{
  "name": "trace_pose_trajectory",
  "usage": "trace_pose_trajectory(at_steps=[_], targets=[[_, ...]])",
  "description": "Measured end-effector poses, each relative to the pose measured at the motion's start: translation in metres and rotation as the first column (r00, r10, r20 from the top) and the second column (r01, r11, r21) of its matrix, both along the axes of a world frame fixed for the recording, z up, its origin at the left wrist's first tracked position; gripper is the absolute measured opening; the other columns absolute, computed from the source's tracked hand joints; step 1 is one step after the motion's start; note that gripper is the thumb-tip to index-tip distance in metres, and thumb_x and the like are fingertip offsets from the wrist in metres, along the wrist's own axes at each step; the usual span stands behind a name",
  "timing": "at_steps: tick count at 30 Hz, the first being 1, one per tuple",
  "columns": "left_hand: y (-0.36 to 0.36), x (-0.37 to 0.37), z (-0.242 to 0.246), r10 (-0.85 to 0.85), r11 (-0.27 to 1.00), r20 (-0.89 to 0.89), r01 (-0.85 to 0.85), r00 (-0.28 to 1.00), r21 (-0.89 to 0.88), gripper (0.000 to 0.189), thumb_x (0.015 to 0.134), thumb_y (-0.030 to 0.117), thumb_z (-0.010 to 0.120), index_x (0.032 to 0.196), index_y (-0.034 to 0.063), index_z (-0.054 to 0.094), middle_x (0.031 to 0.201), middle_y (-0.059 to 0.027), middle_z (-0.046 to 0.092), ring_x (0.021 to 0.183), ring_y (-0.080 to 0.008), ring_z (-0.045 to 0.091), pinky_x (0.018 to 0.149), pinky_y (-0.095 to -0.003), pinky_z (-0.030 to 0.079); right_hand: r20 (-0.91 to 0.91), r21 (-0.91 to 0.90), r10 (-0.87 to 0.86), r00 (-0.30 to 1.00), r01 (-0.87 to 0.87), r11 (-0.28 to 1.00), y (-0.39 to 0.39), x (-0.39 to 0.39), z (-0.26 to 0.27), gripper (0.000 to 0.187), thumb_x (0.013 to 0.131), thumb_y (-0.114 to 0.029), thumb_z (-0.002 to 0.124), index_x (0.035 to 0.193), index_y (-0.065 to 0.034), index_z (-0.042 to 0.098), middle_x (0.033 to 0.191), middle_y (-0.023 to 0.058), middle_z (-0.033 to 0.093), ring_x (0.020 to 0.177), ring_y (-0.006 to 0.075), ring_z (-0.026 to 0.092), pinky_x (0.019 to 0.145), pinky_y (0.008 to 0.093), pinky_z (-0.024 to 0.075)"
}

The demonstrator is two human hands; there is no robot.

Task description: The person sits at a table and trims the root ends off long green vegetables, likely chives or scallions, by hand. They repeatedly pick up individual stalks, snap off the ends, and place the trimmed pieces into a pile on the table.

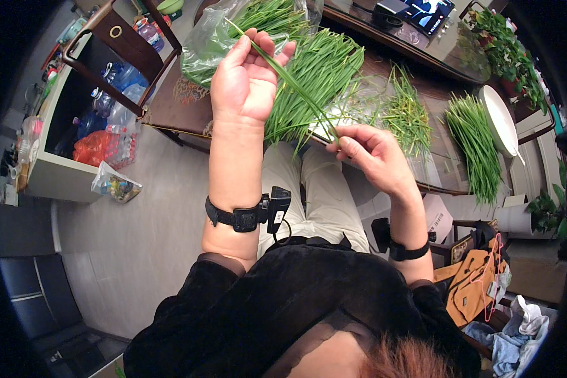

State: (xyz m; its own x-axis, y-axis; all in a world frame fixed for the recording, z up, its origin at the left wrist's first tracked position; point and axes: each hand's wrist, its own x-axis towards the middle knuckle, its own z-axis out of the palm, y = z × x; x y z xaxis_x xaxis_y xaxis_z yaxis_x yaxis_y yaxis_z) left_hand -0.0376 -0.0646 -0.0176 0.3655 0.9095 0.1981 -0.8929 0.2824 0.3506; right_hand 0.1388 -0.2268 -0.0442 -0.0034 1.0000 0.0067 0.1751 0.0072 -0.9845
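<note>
A few long green Chinese chives (295,85) stretch slantwise between my two hands. My left hand (249,78), palm up, pinches them near one end between thumb and fingers. At the other end, my right hand (373,153) grips them with thumb and fingertips. Behind my hands lies a large heap of chives (328,61), partly beside a clear plastic bag (208,40). Right of the heap, loose trimmings (406,118) are scattered on clear plastic. A neater bundle of chives (475,146) rests farther right, beside a white bowl (498,120).
A wooden chair (123,40) stands at the left, near a low cabinet (66,175) with plastic bottles. A glass-topped table (434,52) with a lit screen (427,14) is at the upper right. Potted plants and a brown bag (470,286) are on the right.
</note>
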Motion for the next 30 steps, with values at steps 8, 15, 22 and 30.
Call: trace_pose_trajectory(at_steps=[8,15,22,30], targets=[[-0.005,-0.008,-0.002,0.148,0.989,-0.068,-0.147,0.987,0.025,0.014,0.095,0.010,0.046,0.097,0.0002,0.055,0.086,-0.0080,0.059,0.082,-0.0184,0.059,0.097,-0.0553,0.043,0.040,-0.048,-0.064,0.997,0.066,0.997,-0.003,0.003,0.000,0.023,0.091,-0.009,0.052,0.109,0.0019,0.061,0.077,0.0029,0.065,0.065,0.0055,0.056,0.059,0.0192,0.0451],[-0.017,-0.020,-0.002,0.171,0.985,-0.138,-0.168,0.976,0.031,0.015,0.094,0.010,0.047,0.099,-0.0008,0.055,0.083,-0.0059,0.058,0.076,-0.0151,0.058,0.098,-0.0541,0.042,0.637,0.352,-0.420,0.646,0.241,0.904,0.019,0.022,-0.008,0.023,0.082,-0.012,0.062,0.103,-0.0041,0.066,0.077,0.0056,0.065,0.066,0.0143,0.059,0.063,0.0267,0.0471],[-0.045,-0.008,-0.001,0.227,0.965,-0.456,-0.138,0.860,0.221,0.022,0.097,0.018,0.047,0.104,-0.0003,0.054,0.066,0.0046,0.037,0.056,-0.0052,0.036,0.077,-0.0337,0.050,0.668,0.425,-0.473,0.575,0.228,0.876,0.046,0.014,-0.016,0.017,0.080,-0.015,0.065,0.093,-0.0042,0.065,0.084,0.0086,0.063,0.066,0.0219,0.057,0.062,0.0312,0.0461],[-0.052,0.002,0.007,0.431,0.892,-0.575,-0.230,0.695,0.389,0.024,0.096,0.019,0.049,0.102,-0.0012,0.059,0.066,0.0060,0.038,0.058,-0.0033,0.035,0.071,-0.0265,0.048,0.194,0.507,-0.558,0.807,0.404,0.761,0.067,0.038,0.044,0.020,0.089,-0.019,0.063,0.090,0.0007,0.065,0.072,0.0021,0.064,0.064,0.0053,0.054,0.060,0.0214,0.0443]])
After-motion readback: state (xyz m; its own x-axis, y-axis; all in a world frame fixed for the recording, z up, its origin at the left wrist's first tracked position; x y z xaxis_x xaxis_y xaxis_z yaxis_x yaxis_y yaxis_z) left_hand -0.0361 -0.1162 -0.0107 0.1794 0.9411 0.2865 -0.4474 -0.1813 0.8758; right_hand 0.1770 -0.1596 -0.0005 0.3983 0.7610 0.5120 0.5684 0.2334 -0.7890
